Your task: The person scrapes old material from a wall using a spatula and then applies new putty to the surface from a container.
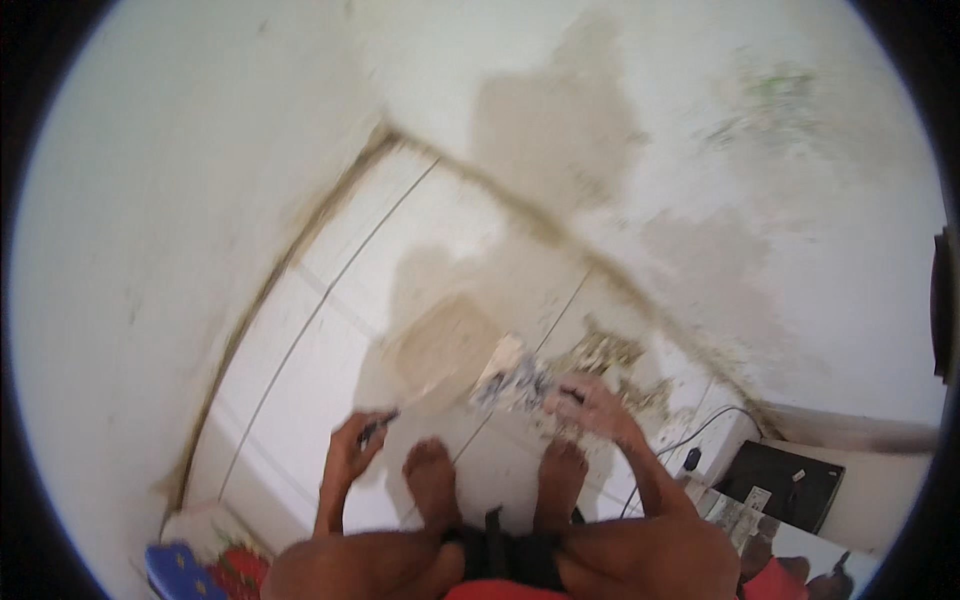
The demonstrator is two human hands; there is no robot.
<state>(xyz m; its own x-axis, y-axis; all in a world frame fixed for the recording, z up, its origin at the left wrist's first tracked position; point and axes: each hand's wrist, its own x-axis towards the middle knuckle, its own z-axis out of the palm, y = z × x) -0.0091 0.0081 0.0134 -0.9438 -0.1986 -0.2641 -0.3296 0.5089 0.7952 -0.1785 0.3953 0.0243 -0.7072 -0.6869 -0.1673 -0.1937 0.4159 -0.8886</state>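
My left hand (352,450) is closed round the dark handle of a scraper (380,424). What looks like its pale, broad blade points right, over the floor, though blur softens its outline. My right hand (600,408) is curled round something small and dark, too blurred to name, beside a crumpled white-and-grey heap (515,378). Just beyond my left hand, a square beige patch or sheet (448,345) lies on the tiles. Flaky debris (605,355) is scattered past my right hand, toward the wall.
White walls (200,150) meet at a corner ahead, with a grey damp-looking patch (560,130) on the right one. My bare feet (430,475) stand on white floor tiles (310,370). At right lie a cable (690,435) and a black flat panel (780,480); a blue item (180,572) is lower left.
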